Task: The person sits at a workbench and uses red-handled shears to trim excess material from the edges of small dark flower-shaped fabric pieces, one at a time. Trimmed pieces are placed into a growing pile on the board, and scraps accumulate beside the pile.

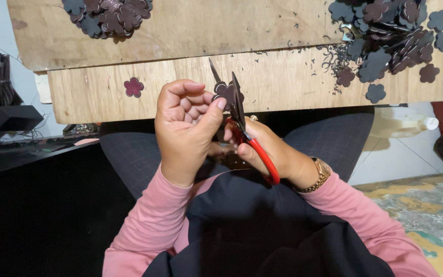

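My left hand (185, 123) pinches a small dark flower-shaped cutout (225, 91) between thumb and fingers, held above my lap. My right hand (267, 149) grips red-handled scissors (247, 138), whose open dark blades point up and straddle the cutout's edge. Both hands hover just in front of the near edge of a wooden board (283, 82). A gold watch sits on my right wrist.
A heap of dark flower cutouts (390, 36) and thin trimmings lies at the board's right end. Another pile (108, 15) sits on a second board at the top left. One maroon flower (134, 86) lies alone. Dark objects stand at the left.
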The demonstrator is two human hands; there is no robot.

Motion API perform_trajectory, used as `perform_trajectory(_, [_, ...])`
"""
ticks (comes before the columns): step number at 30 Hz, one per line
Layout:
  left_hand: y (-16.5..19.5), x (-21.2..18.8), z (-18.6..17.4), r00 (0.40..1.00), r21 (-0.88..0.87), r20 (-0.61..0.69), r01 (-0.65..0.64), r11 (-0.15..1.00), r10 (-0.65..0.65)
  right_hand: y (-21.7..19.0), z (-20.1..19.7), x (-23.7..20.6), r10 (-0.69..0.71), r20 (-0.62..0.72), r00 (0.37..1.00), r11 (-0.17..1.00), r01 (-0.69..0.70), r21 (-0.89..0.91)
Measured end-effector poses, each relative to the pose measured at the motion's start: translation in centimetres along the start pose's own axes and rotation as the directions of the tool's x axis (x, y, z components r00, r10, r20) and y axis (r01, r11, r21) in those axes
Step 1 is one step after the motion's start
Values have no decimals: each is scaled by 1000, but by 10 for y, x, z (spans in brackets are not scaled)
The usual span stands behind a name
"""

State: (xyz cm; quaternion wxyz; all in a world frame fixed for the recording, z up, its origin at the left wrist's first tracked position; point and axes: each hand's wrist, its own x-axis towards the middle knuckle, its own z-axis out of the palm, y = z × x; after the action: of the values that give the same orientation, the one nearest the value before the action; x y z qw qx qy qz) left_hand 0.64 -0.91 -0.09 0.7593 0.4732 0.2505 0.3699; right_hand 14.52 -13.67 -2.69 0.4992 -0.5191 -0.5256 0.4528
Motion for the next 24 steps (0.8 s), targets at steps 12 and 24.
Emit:
perform_trajectory(12, [-2, -3, 4, 1000, -29, -7, -16, 999, 16, -1, 6, 0, 45, -9, 999, 995, -44, 85])
perform_trajectory(24, [-2, -2, -1, 1000, -21, -11, -26, 999, 26, 4, 3, -2, 94, -5, 996, 995, -94, 35])
